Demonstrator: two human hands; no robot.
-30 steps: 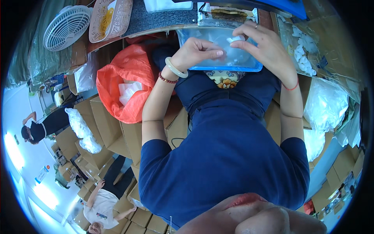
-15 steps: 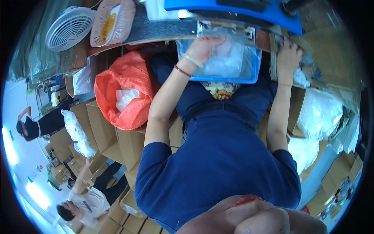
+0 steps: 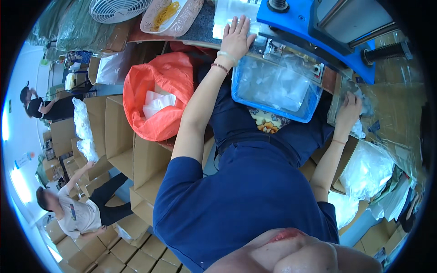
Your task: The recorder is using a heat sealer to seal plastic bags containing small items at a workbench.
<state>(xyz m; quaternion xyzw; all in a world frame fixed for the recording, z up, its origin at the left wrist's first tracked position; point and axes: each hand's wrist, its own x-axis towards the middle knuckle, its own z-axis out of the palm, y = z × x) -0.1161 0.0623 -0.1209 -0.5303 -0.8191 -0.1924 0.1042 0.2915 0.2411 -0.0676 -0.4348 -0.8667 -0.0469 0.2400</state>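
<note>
My left hand [image 3: 237, 37] lies flat with its fingers stretched out at the edge of some clear plastic bags [image 3: 232, 19] on the dark tabletop; nothing is gripped in it. At the right, my right hand [image 3: 348, 111] is at the rim of a cardboard box with crumpled clear plastic [image 3: 362, 102] beside the fingers. Those fingers are bent, and what they hold, if anything, is hidden. Between the hands, a blue plastic basket [image 3: 298, 114] full of clear plastic pieces [image 3: 273, 84] sits at my lap, partly under the table edge. A blue press machine [image 3: 300, 20] stands above it.
A red-orange sack [image 3: 157, 125] with white pieces inside stands at my left. On the table are a pink basket [image 3: 187, 20] of yellow rubber bands and a white fan grille [image 3: 118, 9]. Cardboard boxes [image 3: 152, 166] fill the left, where two other people are at work.
My left hand has left the basket, moving up onto the tabletop bags, and now lies flat. My right hand stays by the box, its fingers more bent. The whole view has shifted.
</note>
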